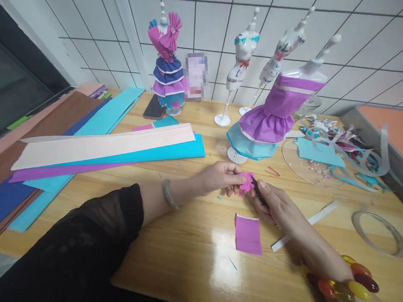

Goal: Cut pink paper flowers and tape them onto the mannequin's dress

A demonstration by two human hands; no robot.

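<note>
The left hand (pixel 220 178) pinched the pink paper (pixel 247 183), likely light and floppy, best held by its edge, over the bench (pixel 193 242) beside the right hand's dark scissors (pixel 259 194).

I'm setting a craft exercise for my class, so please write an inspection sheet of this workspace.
Surface: light wooden table, glossy, with small scraps about.
Job's things: pink flower-edged paper piece in hand; dark slim cutting tool, probably scissors, at its edge; purple rectangular sheet lying nearer the person.
Clutter: tangled ribbons and scraps at right; light-blue rectangular sheet among them; long pale-pink folded strip over other coloured strips at left.
Grip: left hand pinches the paper piece; right hand holds the tool.
Cables: nothing seen.
Surroundings: white tiled wall behind four dress forms, two in layered outfits; black phone beside the leftmost.
</note>
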